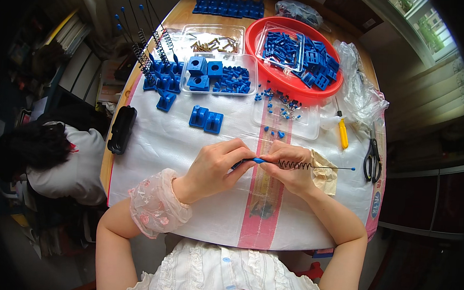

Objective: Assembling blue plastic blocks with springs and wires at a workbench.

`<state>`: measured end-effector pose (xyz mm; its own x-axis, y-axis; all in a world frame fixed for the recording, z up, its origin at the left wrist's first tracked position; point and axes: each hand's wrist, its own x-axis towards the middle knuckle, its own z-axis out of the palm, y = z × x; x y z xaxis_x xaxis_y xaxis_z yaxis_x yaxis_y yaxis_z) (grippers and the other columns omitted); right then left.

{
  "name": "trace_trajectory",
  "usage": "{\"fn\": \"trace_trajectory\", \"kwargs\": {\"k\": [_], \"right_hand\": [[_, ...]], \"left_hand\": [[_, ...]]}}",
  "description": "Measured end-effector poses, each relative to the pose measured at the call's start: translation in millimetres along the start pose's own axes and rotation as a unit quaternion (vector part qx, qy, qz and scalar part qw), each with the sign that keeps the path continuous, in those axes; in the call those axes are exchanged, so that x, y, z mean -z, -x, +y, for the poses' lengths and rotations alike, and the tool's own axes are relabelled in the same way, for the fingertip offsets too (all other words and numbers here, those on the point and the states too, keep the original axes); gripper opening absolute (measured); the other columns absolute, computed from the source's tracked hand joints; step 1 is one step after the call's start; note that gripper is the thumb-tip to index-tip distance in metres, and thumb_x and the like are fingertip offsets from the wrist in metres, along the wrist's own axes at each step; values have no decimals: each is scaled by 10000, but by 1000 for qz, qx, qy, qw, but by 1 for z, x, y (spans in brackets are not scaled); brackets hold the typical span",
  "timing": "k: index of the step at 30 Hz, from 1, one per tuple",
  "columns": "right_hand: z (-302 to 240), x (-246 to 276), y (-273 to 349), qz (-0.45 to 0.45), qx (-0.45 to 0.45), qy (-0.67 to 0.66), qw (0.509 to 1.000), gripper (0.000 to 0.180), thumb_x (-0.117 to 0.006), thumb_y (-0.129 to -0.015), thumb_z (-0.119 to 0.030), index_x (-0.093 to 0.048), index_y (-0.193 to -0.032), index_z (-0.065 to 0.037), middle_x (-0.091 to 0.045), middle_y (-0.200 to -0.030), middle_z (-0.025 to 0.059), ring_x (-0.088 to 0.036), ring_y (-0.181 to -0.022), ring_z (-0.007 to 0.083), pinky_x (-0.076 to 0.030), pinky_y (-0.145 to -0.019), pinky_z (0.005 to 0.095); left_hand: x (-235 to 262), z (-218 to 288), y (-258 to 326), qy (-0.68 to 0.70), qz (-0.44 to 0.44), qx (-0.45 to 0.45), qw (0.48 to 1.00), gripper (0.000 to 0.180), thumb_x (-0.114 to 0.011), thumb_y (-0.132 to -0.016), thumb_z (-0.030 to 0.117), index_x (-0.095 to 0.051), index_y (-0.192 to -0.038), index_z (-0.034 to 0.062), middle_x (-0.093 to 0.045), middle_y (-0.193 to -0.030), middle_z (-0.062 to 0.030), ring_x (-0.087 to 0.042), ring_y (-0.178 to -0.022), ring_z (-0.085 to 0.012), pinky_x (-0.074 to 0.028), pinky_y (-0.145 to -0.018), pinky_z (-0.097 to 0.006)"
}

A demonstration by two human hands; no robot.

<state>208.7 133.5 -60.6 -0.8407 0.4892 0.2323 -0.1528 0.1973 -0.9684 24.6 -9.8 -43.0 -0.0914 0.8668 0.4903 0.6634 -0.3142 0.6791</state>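
Observation:
A thin dark rod with a black coil spring (298, 165) and a small blue tip lies level between my hands. My right hand (287, 171) is closed round its spring part, with the bare end sticking out to the right. My left hand (216, 164) pinches the other end, beside a small blue plastic piece (259, 160) on the rod. Fingers hide part of that end. Two blue blocks with raised tops (206, 119) stand just beyond my left hand. Several loose small blue pieces (273, 133) lie beyond my right hand.
Blue bases with upright spring rods (164, 78) stand far left. Clear trays hold brass screws (216, 44) and blue parts (232, 81). A red basin (318, 92), yellow screwdriver (343, 132), scissors (372, 162) and black case (122, 130) surround them. Another person (68, 160) is at left.

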Motion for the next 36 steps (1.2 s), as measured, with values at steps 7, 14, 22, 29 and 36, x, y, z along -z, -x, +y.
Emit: {"fn": "trace_trajectory", "kwargs": {"k": [7, 14, 22, 29, 36], "right_hand": [[-5, -1, 0, 2, -12, -5, 1000, 119, -807, -856, 25, -808, -972, -4, -671, -783, 24, -556, -698, 65, -396, -593, 248], [-4, 0, 0, 4, -16, -7, 1000, 125, -806, -860, 24, -803, -983, 2, -666, -788, 14, -547, -705, 56, -390, -591, 238], [-6, 0, -2, 7, 8, 9, 1000, 118, -805, -865, 8, -804, -983, 8, -665, -779, 14, -526, -697, 61, -384, -601, 248], [-2, 1, -2, 7, -9, 0, 1000, 103, -795, -883, -18, -805, -982, 9, -670, -775, 10, -528, -701, 60, -386, -608, 248], [-3, 1, -1, 13, -13, -11, 1000, 107, -798, -878, -4, -804, -984, 11, -677, -792, 14, -540, -710, 59, -395, -612, 241]], "left_hand": [[-1, 0, -1, -1, 0, 0, 1000, 144, -785, -861, 9, -724, -991, 28, -689, -876, -91, -680, -710, -247, -527, -603, -340], [-3, -2, -1, -8, 12, -16, 1000, 145, -784, -866, 10, -729, -997, 36, -694, -884, -85, -678, -699, -233, -524, -589, -326], [-4, 1, -3, 0, 12, 3, 1000, 127, -784, -876, 16, -742, -994, 36, -698, -882, -72, -665, -680, -189, -498, -551, -292], [-4, 5, -4, 4, 13, 17, 1000, 119, -783, -884, 16, -742, -994, 34, -695, -877, -69, -651, -667, -173, -475, -540, -286], [-2, 8, -6, 13, -1, 31, 999, 110, -773, -896, 28, -731, -997, 21, -686, -886, -79, -665, -676, -200, -513, -584, -306]]}}
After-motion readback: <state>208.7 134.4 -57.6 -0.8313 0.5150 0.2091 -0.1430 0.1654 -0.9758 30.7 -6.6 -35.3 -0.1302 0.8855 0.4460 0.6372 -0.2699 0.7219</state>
